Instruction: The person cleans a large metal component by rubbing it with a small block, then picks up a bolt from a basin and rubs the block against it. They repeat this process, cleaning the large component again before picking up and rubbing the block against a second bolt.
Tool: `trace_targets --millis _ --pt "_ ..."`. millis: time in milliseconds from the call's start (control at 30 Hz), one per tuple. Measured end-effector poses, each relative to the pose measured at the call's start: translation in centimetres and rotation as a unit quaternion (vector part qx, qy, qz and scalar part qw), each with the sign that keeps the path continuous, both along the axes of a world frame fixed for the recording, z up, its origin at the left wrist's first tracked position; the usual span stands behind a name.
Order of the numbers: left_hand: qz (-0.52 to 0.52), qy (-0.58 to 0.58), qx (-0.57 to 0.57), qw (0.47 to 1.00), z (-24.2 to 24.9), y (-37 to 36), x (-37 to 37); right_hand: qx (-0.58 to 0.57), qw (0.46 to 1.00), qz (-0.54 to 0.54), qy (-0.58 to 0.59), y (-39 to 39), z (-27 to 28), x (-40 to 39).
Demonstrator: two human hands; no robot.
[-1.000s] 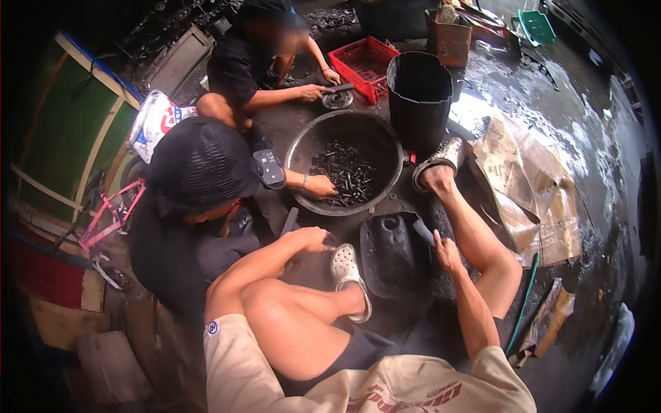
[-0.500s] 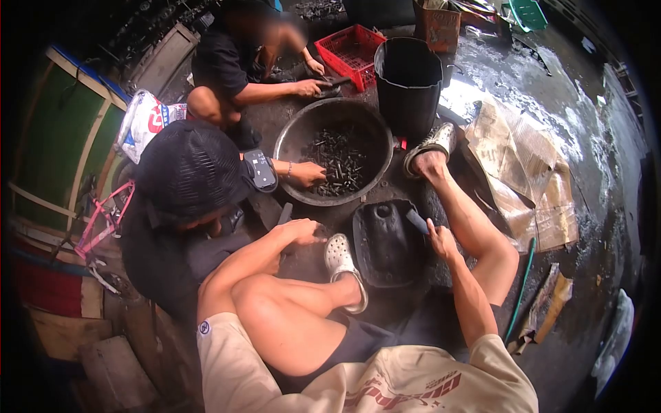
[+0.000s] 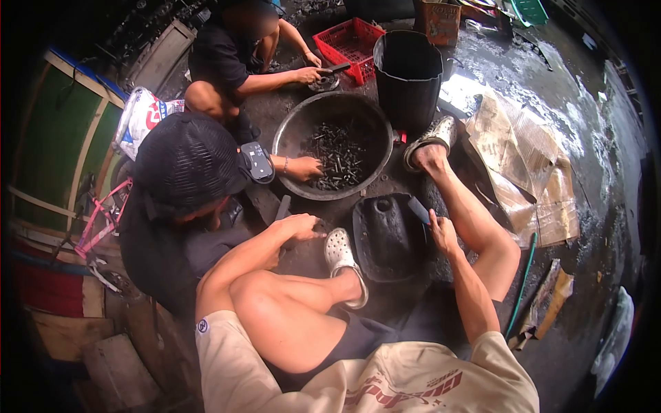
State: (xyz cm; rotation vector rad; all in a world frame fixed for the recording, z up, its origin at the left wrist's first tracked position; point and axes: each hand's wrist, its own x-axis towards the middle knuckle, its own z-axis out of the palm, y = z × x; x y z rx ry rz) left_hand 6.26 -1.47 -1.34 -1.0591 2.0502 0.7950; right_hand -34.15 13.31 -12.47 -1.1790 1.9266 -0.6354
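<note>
In the head view, my right hand (image 3: 445,236) is wrapped round a flat, grey-blue, blade-like tool (image 3: 418,210), raised over the right rim of a black tray (image 3: 377,267) that looks like a cut-open jerrycan. My left hand (image 3: 300,226) is off to the left, above my white clog (image 3: 339,249). Its fingers are curled, with something small and dark at their tips that I cannot make out. Close behind it, a dark flat bar (image 3: 283,207) points up.
A large metal basin (image 3: 284,141) holds many small dark pieces; a co-worker in a cap (image 3: 189,155) reaches into it. Farther back, another person (image 3: 217,62) handles a dark tool. A black bin (image 3: 409,89), a red crate (image 3: 344,47) and flattened cardboard (image 3: 523,151) surround the basin.
My right hand and its tool stay nearly where they were, as does my left. The co-worker's hand shifts slightly left in the basin. The far person's tool now lies over a round piece.
</note>
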Motion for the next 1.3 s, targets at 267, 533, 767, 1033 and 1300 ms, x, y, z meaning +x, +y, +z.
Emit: trace_targets --millis 267,533,767,1033,1300 --pt "-0.005 0.03 -0.03 0.999 -1.0 0.0 0.8 0.065 0.997 0.004 0.033 1.0 -2.4 -0.6" --pt "-0.007 0.04 -0.034 0.999 -1.8 -0.1 1.3 0.032 0.999 0.02 -0.007 0.3 0.1 0.2" --pt "-0.003 0.047 -0.033 0.998 -1.2 0.2 1.2 0.055 0.998 0.011 0.027 1.0 -1.7 -0.2" --pt "-0.02 0.012 0.003 1.0 -0.3 0.1 0.4 0.017 0.999 0.006 -0.026 0.0 0.1 0.3" --pt "-0.018 -0.008 0.004 1.0 -1.3 -0.4 1.0 0.058 0.997 0.011 0.054 1.0 -1.7 -0.2"
